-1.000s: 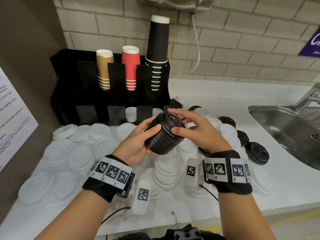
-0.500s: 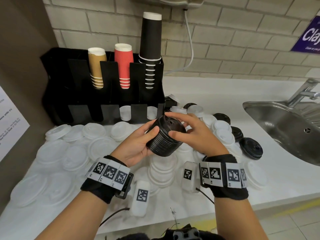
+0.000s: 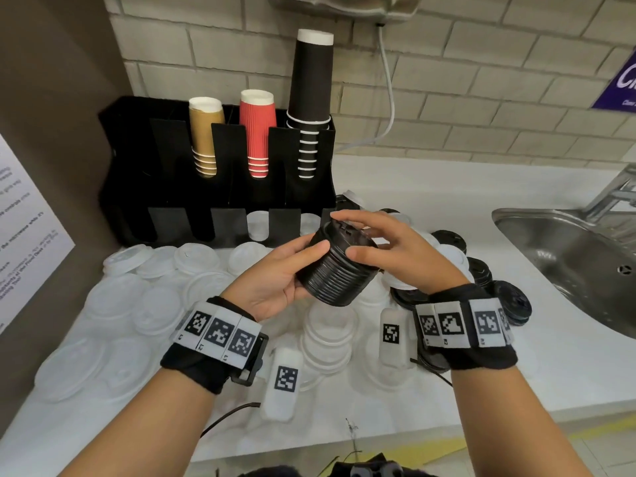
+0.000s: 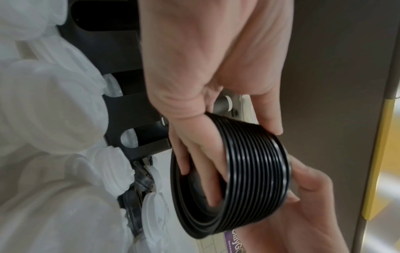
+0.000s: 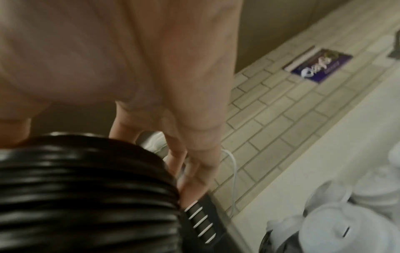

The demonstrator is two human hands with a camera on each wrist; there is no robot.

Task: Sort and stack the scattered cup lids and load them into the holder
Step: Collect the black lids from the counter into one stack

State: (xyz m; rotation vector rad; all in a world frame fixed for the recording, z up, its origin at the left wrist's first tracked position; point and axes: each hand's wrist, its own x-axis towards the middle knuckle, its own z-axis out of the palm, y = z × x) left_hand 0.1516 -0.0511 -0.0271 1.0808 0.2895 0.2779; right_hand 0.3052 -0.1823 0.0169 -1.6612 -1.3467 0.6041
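A stack of black lids (image 3: 339,270) is held tilted above the counter between both hands. My left hand (image 3: 278,273) grips it from the left, its fingers curled under the open bottom of the black lid stack (image 4: 242,184). My right hand (image 3: 385,249) grips the top and right side, thumb on the ribbed side of the black lid stack (image 5: 86,196). The black holder (image 3: 220,187) stands against the wall behind. White lids (image 3: 144,297) lie scattered over the counter, and loose black lids (image 3: 512,301) lie to the right.
Gold, red and black cups (image 3: 311,101) stand in the holder's upper slots. A steel sink (image 3: 578,263) and tap are at the right. A brown panel with a paper notice (image 3: 24,228) closes off the left. Small white lid stacks (image 3: 327,335) stand under my hands.
Both hands keep their grip on the black stack and it stays in about the same place; the right fingers have shifted slightly over its top. The head view has swayed a little.
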